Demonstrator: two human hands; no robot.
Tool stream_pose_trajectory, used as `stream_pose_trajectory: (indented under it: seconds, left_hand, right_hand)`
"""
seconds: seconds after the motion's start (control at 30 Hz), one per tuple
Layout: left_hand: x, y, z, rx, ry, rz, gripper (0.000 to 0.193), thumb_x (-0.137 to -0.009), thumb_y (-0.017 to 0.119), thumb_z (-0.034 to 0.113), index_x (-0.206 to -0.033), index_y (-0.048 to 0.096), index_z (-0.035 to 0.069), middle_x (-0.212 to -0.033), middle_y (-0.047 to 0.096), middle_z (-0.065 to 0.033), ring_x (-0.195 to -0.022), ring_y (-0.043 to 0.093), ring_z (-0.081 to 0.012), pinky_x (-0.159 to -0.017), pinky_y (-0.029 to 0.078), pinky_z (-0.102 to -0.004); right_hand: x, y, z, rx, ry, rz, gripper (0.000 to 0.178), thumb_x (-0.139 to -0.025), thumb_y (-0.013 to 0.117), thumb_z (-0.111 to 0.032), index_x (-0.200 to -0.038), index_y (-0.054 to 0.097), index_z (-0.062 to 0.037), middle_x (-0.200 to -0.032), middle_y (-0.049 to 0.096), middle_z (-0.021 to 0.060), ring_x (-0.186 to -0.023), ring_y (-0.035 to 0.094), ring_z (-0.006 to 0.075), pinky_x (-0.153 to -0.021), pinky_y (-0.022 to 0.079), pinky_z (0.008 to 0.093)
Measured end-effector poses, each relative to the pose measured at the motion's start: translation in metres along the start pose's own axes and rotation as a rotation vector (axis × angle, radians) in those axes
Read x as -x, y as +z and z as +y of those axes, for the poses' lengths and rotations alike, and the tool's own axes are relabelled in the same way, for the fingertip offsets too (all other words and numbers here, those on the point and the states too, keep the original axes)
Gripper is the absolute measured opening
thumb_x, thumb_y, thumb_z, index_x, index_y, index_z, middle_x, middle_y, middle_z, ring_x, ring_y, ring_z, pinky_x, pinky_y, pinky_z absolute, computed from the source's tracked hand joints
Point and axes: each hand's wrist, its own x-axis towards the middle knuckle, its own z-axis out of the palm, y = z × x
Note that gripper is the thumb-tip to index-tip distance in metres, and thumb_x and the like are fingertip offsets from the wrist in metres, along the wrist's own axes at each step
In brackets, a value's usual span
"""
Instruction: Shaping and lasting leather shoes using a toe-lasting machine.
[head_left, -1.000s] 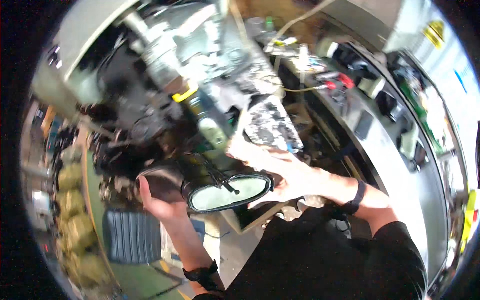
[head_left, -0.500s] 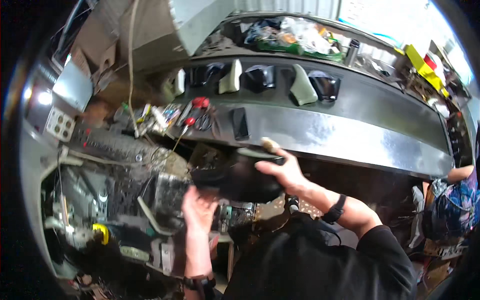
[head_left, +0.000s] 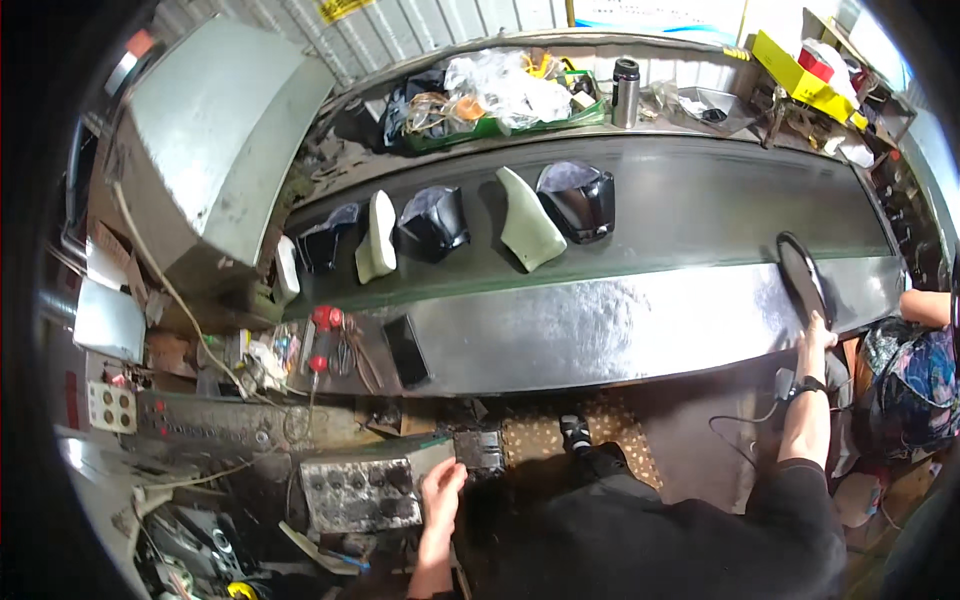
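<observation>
Stretched out to the right, my right hand (head_left: 818,338) grips the near end of a black shoe (head_left: 803,278) at the right end of the metal conveyor's front ledge (head_left: 560,330). The shoe stands tilted, its long greyish face showing. My left hand (head_left: 441,497) is low, beside a worn metal block (head_left: 362,494) of the machine; it is empty, its fingers loosely bent. On the dark belt (head_left: 700,200), pale green shoe lasts (head_left: 530,220) alternate with black shoe uppers (head_left: 577,203).
A phone (head_left: 405,352) and red-handled tools (head_left: 325,335) lie at the ledge's left. Behind the belt are a green crate (head_left: 500,122) of plastic bags and a steel flask (head_left: 625,93). At the right edge, another person's forearm (head_left: 925,307) and patterned clothing (head_left: 905,385) show.
The black shoe has gone from between both hands over the machine to the right end of the ledge, in my right hand. My left hand has come off it. The view has shifted.
</observation>
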Motion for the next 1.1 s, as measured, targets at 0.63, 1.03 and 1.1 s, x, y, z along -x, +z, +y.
stream_pose_trajectory:
  seconds: [0.63, 1.03, 1.1]
  left_hand:
    - [-0.053, 0.023, 0.045, -0.197, 0.365, 0.147, 0.035, -0.077, 0.068, -0.015, -0.109, 0.065, -0.001, -0.114, 0.061, -0.0074, -0.101, 0.066, -0.0194, -0.086, 0.055, -0.0294]
    - [-0.217, 0.187, 0.160, -0.332, 0.625, -0.372, 0.028, -0.081, 0.068, -0.005, -0.109, 0.066, -0.002, -0.109, 0.067, -0.0104, -0.101, 0.067, -0.0184, -0.088, 0.054, -0.0294]
    - [-0.240, 0.242, 0.187, -0.315, 0.676, -0.390, 0.026, -0.078, 0.068, -0.004, -0.104, 0.068, 0.000, -0.105, 0.068, -0.0106, -0.096, 0.069, -0.0184, -0.085, 0.055, -0.0296]
  right_hand:
    - [0.421, 0.222, -0.017, -0.418, 0.846, -1.216, 0.102, -0.089, 0.070, -0.010, -0.153, 0.000, -0.0460, -0.104, 0.060, 0.0037, -0.078, 0.056, 0.0160, -0.080, 0.050, 0.0485]
    - [0.340, -0.094, -0.050, -0.382, 0.632, -1.161, 0.092, -0.087, 0.069, -0.003, -0.156, 0.015, -0.0298, -0.110, 0.062, 0.0035, -0.095, 0.061, 0.0172, -0.077, 0.051, 0.0325]
    - [0.340, -0.136, -0.040, -0.372, 0.690, -1.062, 0.080, -0.088, 0.067, -0.004, -0.151, 0.025, -0.0308, -0.113, 0.060, 0.0004, -0.099, 0.060, 0.0147, -0.079, 0.048, 0.0401]
